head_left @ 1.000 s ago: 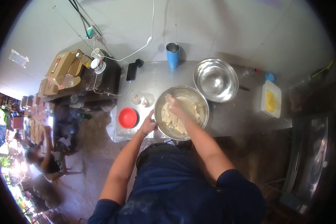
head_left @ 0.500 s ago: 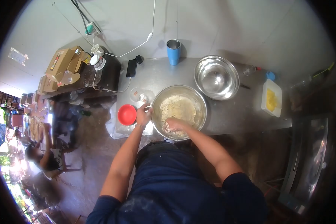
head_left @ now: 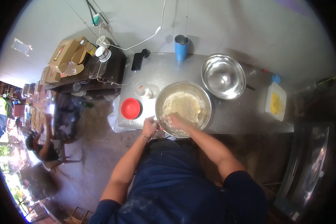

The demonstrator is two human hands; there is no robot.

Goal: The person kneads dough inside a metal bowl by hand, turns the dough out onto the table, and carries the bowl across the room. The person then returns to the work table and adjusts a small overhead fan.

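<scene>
Though boxes (head_left: 65,56) bear labels, no writing is legible.

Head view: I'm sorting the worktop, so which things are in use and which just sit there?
In use: dough bowl, dough, left hand on its rim, right hand in it.
Lying about: empty steel bowl, red bowl, blue tumbler, phone, white tray.

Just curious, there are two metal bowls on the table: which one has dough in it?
The nearer steel bowl, where the right hand digs into dough. The farther bowl is empty.
</scene>
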